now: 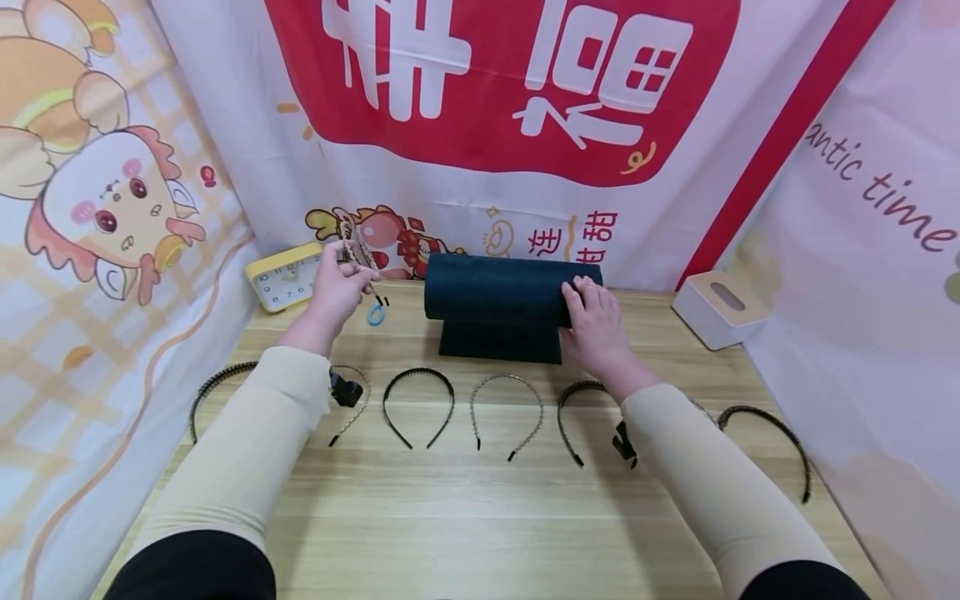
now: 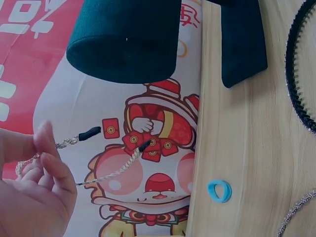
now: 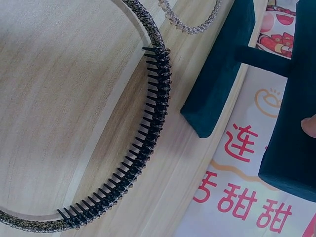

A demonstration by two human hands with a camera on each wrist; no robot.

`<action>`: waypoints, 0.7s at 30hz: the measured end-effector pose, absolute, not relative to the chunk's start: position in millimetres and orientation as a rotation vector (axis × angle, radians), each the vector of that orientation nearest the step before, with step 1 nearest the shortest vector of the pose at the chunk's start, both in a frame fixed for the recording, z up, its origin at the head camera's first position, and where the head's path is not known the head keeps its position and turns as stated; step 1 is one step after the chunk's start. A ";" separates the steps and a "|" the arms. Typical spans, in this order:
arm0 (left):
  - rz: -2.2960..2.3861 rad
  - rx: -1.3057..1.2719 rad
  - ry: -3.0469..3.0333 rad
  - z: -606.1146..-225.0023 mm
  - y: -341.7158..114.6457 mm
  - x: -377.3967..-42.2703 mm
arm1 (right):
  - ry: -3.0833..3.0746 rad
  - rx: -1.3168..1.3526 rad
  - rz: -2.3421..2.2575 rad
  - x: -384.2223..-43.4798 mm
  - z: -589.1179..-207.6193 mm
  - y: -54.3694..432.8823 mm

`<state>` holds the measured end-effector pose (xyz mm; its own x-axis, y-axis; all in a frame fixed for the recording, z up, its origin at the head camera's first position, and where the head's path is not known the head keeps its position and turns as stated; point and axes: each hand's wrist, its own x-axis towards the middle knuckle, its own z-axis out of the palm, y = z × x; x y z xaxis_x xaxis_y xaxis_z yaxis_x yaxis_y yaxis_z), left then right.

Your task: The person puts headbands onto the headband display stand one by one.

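My left hand pinches a thin beaded headband between thumb and fingers, raised at the back left. Its two black-tipped ends point toward the stand in the left wrist view; part of its arch is hidden by the hand. A dark green velvet headband stand, a thick horizontal roll on a flat base, is upright at the back of the table. On the roll's right end my right hand has its fingers bent over the surface, holding it. In the right wrist view only one fingertip shows against the roll.
Several headbands lie in a row across the table, among them a black toothed one and a beaded one. A yellow clock and a blue ring are at left; a tissue box stands at right. Printed cloths enclose the table.
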<state>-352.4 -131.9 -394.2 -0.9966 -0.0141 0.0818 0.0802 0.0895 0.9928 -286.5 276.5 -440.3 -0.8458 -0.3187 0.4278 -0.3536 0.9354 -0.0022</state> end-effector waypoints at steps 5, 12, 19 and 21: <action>-2.117 -0.023 -2.217 -393.2 -130.1 -350.6 | -2.656 0.485 0.106 -287.3 -440.3 276.4; -2.054 -0.027 -2.271 -398.3 -130.0 -350.3 | -2.649 0.492 0.116 -286.8 -440.7 276.2; -2.096 -0.036 -2.268 -394.6 -125.4 -348.6 | -2.644 0.491 0.125 -286.7 -440.9 276.0; -2.174 -0.034 -2.199 -393.3 -124.8 -348.0 | -2.645 0.491 0.123 -286.8 -441.2 275.8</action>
